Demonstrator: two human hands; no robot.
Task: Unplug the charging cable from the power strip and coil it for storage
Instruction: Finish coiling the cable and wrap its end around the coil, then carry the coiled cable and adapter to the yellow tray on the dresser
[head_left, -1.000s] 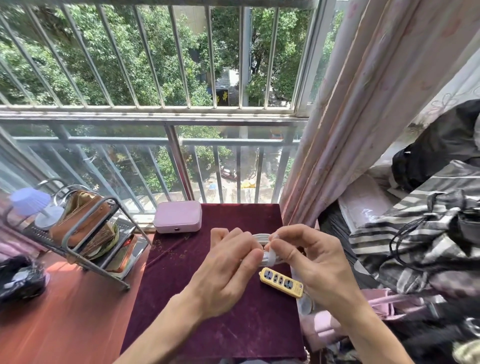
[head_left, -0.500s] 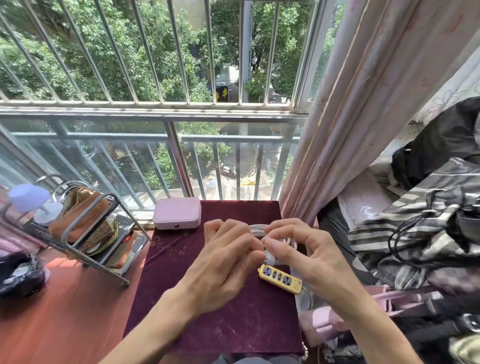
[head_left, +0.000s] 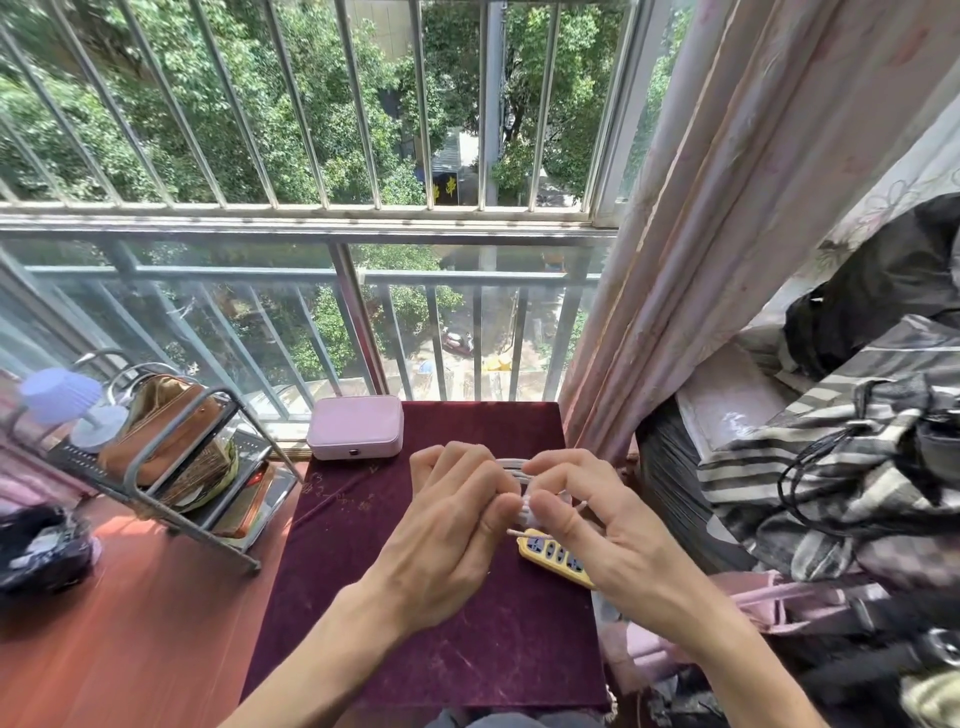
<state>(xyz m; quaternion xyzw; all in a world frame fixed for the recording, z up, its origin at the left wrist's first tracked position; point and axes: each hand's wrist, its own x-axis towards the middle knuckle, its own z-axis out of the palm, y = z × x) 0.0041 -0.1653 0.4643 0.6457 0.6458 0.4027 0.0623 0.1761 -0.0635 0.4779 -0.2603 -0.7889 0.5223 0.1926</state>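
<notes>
A white charging cable sits bundled in loops between both hands, above a small table covered in dark red velvet. My left hand pinches the bundle from the left. From the right, my right hand grips it with thumb and fingers, hiding most of the loops. A thin cable end pokes out below the thumbs. The yellow power strip lies flat on the cloth under my right hand, partly covered by it, and no plug shows in its visible sockets.
A pink case rests at the table's far edge by the window bars. A metal rack with bags stands on the left desk. A pink curtain hangs at right, beside piled clothes and a black cord.
Both hands stay together on the cable bundle, and my fingers have shifted slightly around it. A thin cable end now shows below the thumbs. The power strip has not moved.
</notes>
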